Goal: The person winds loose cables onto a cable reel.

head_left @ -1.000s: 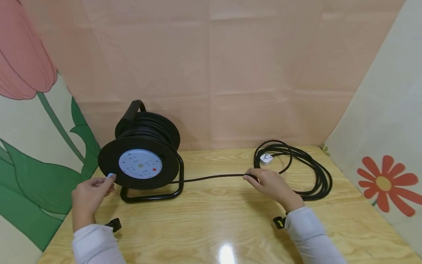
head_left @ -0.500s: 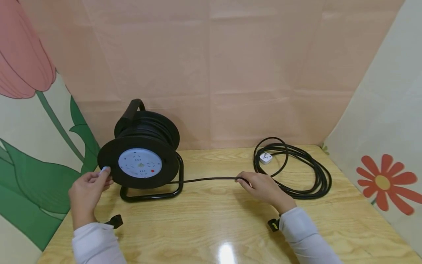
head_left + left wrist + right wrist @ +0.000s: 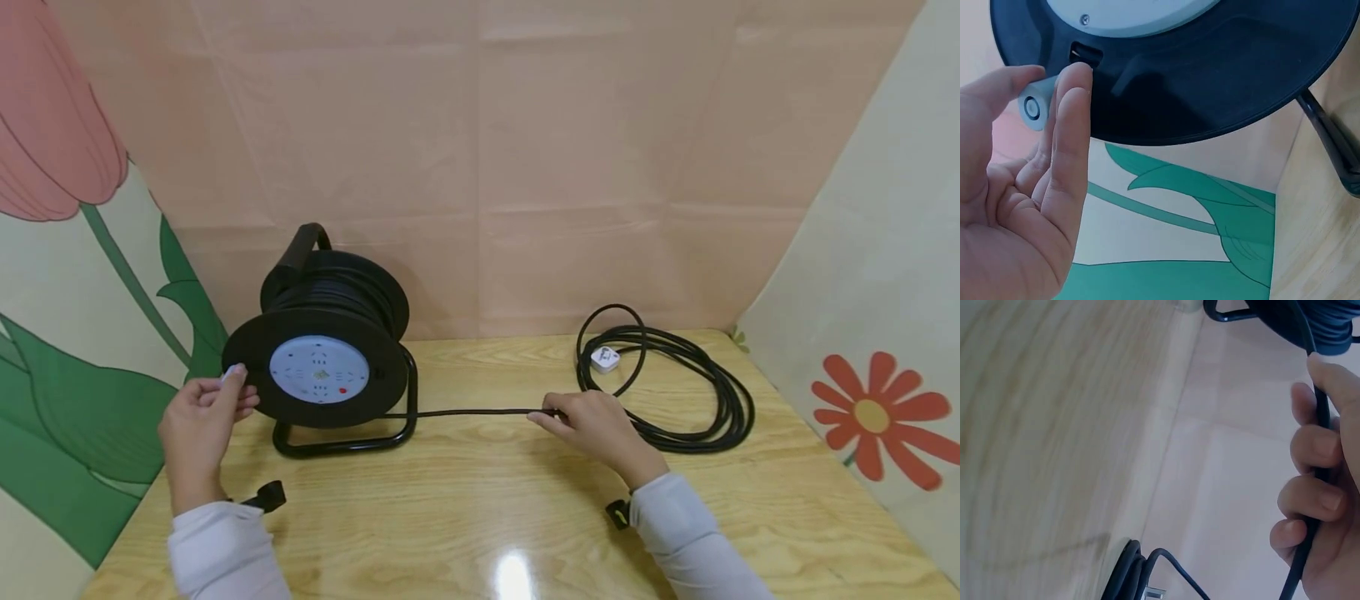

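Observation:
On the left of the table stands a black cable reel (image 3: 386,371), its round socket panel (image 3: 300,367) facing me, with black cable wound on the drum. My left hand (image 3: 197,429) pinches the reel's small pale crank knob (image 3: 1036,103) between thumb and fingers, at the left side of the front disc. A black cable (image 3: 472,412) runs nearly straight from the reel's lower side to my right hand (image 3: 596,429). There the fingers curl round it, as the right wrist view shows. Beyond this hand lies a loose coil of the same cable (image 3: 723,400).
A white plug (image 3: 604,359) lies inside the coil at the back right. The reel rests on a black tubular frame (image 3: 345,451) on the wooden table (image 3: 420,525). Behind rises a pink backdrop (image 3: 525,167), with flower-printed sheets on both sides.
My left hand has moved up and slightly left with the knob, and the disc has turned clockwise. My right hand has shifted left toward the reel. The coil's upper loop has narrowed.

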Available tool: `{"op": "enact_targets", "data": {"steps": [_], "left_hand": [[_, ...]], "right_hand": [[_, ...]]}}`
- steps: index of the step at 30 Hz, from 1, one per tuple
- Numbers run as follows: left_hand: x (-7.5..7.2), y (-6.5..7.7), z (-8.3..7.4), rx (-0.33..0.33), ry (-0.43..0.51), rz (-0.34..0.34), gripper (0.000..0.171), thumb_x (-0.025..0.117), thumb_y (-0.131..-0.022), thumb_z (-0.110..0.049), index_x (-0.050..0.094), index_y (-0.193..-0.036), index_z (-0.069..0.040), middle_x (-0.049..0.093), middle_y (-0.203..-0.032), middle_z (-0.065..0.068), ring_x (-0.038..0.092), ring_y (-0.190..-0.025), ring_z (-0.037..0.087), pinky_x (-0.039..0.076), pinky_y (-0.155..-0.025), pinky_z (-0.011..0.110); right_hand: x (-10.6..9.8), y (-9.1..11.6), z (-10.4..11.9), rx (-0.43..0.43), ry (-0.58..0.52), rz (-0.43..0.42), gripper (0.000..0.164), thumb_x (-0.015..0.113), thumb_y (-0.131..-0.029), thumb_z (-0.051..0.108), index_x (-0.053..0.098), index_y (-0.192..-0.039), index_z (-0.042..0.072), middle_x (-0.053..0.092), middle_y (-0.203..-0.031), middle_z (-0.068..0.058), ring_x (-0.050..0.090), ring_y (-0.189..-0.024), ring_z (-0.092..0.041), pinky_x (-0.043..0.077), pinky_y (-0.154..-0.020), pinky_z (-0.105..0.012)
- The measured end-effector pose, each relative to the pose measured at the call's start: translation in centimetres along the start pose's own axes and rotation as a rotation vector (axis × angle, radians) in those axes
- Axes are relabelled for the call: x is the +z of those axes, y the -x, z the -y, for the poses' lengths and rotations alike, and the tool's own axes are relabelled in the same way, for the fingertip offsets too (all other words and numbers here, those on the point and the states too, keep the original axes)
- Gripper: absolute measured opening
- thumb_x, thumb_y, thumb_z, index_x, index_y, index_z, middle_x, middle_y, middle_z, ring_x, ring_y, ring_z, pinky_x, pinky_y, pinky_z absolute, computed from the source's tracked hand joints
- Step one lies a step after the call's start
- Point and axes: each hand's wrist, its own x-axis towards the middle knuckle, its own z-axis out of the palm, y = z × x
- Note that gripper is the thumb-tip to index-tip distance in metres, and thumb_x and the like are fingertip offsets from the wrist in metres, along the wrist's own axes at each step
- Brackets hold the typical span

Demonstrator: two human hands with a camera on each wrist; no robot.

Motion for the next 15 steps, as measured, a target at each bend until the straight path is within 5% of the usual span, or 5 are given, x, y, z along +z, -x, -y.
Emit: {"op": "enact_targets", "data": {"steps": [10, 15], "left_hand": [[0.8, 0.1, -0.8, -0.046, 0.300, -0.067, 0.041, 0.084, -0.081, -0.036, 0.064, -0.099, -0.006, 0.074, -0.078, -0.004, 0.071, -0.066, 0.009, 0.054, -0.066, 0.015], [1.4, 0.2, -1.3, -0.025, 0.451, -0.110, 0.038, 0.088, -0.077, -0.025, 0.065, -0.096, -0.002, 0.074, -0.078, 0.001, 0.071, -0.065, 0.011, 0.056, -0.065, 0.019]], "right_hand": [[-0.6, 0.1, -0.7, -0.021, 0.129, -0.030, 0.043, 0.069, -0.090, 0.054, 0.048, -0.065, 0.026, 0.036, -0.051, 0.017, 0.030, -0.043, -0.003, 0.026, -0.046, -0.027], [-1.1, 0.2, -2.0, -0.067, 0.229, -0.099, 0.042, 0.072, -0.085, 0.056, 0.058, -0.067, 0.021, 0.055, -0.057, 0.010, 0.045, -0.049, -0.008, 0.037, -0.061, -0.035]]}}
